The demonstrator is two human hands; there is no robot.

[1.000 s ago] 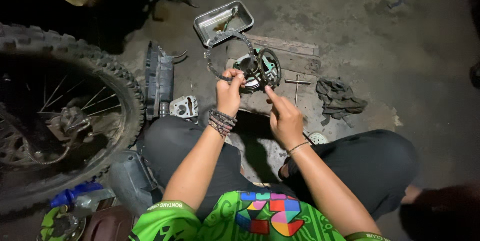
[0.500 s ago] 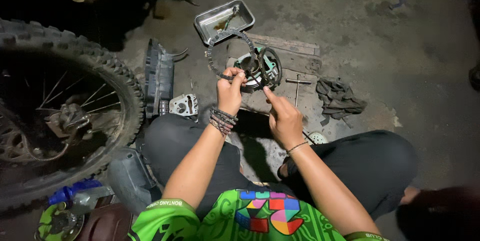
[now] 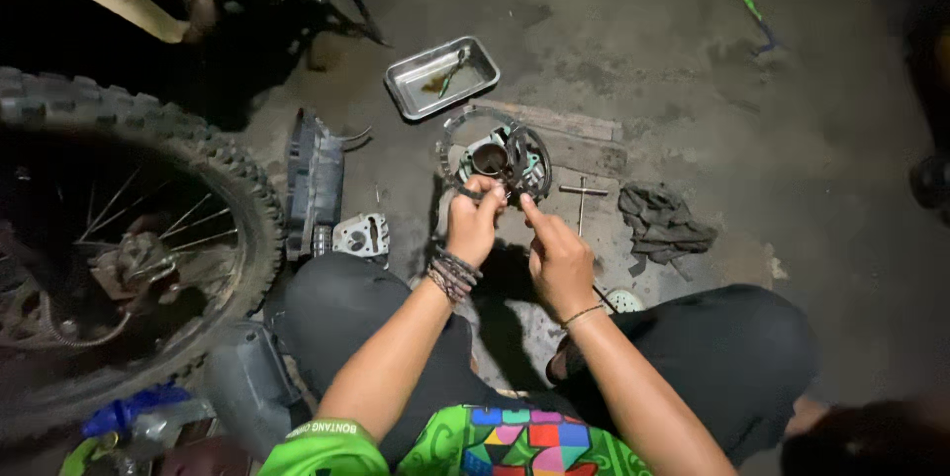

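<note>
- Two hands work over the round engine part (image 3: 507, 161), which lies on the floor (image 3: 752, 130) in front of the person's knees, just below the metal tray (image 3: 416, 90).
- Left hand (image 3: 475, 224): fingers curled and pressed together, pinching a small dark piece (image 3: 467, 192) at the part's near edge; what the piece is cannot be told.
- Right hand (image 3: 556, 253): forefinger stretched up toward the part, the other fingers folded loosely; it holds nothing that shows.
- Risk, as I judge it: the small piece could slip from the pinch and get lost on the dark, stained floor, since the light is poor and the grip is by fingertips only.
- Risk: a push on the part's rim could tip or slide it, as it seems to rest partly on a wooden plank (image 3: 564, 125).
- Risk: the T-wrench (image 3: 582, 194) and rag (image 3: 661, 221) lie just right of the part; a sweeping right wrist could knock them.
- Edges: the wheel (image 3: 148, 238) and a ribbed cover (image 3: 315, 184) close in the left side; a small casting (image 3: 362, 236) sits near the left knee.
- Room: open floor lies beyond the tray and to the far right.
</note>
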